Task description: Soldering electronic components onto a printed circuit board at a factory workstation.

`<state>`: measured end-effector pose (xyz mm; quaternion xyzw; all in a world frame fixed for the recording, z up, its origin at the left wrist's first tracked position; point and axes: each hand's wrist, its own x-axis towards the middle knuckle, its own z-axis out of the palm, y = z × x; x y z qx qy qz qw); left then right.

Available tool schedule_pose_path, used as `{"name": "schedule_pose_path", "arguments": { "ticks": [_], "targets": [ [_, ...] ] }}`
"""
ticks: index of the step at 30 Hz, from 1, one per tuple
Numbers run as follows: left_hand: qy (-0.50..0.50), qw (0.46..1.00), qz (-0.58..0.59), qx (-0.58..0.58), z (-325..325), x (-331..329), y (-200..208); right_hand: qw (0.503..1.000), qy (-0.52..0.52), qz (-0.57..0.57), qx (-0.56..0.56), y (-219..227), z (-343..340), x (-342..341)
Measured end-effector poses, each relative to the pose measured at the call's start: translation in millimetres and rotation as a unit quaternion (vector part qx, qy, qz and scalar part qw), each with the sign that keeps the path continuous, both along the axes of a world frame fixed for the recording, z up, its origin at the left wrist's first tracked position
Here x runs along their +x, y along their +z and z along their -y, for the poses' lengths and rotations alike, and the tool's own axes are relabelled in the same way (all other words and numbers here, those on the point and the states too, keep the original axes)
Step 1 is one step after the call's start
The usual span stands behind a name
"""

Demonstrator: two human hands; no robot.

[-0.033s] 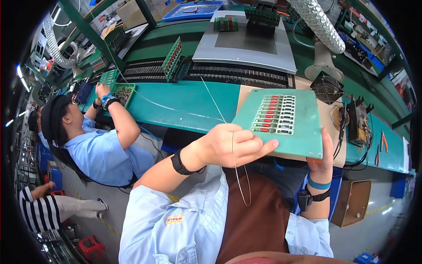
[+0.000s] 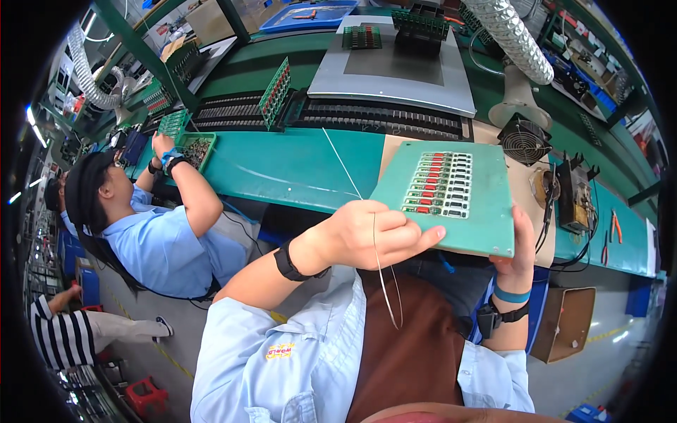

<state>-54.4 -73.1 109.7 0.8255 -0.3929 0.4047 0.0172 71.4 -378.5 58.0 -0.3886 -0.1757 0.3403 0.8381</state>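
My right hand (image 2: pixel 520 243) grips the right edge of a flat green plate (image 2: pixel 476 236), tilted toward me above the near edge of the bench. Set in the plate is a block of small circuit boards (image 2: pixel 438 185) with a column of red parts and a column of black-and-white ones. My left hand (image 2: pixel 377 233) is closed in a pinch on a thin solder wire (image 2: pixel 342 161). One end sticks up past the plate's left side, and the rest hangs in a loop below the hand. The left thumb lies by the plate's near edge; whether it touches is unclear.
Black conveyor track (image 2: pixel 384 118) runs behind the green bench, with an upright board (image 2: pixel 275 95) on it. At right are a small fan (image 2: pixel 525 139), soldering equipment (image 2: pixel 577 197) and pliers (image 2: pixel 615 227). A co-worker (image 2: pixel 151 236) sits at left. A cardboard box (image 2: pixel 564 324) stands on the floor.
The plate and my right hand have shifted very slightly left. At the far left, the hand of a person in stripes has moved up a little. My left hand looks almost unchanged.
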Motion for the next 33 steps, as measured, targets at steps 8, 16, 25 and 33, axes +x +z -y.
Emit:
{"name": "schedule_pose_path", "arguments": {
  "ticks": [8, 16, 25, 33],
  "targets": [
    [0.038, 0.982, -0.142, -0.119, -7.8, -9.3, -41.0, 0.997, -0.074, 0.016, -0.022, -13.3, -14.2, -12.8],
    [0.183, 0.742, -0.459, -0.452, -27.0, 7.9, -56.5, 0.997, -0.071, 0.002, -0.030, -17.0, -22.5, 8.7],
    [0.144, 0.643, -0.543, -0.520, -31.1, 51.6, -98.9, 0.932, -0.155, 0.121, -0.305, -26.7, -49.0, 40.0],
    [0.221, 0.677, -0.554, -0.432, -36.8, 67.7, -92.4, 0.820, -0.164, 0.301, -0.458, -40.7, -50.5, 57.0]
  ]
}}
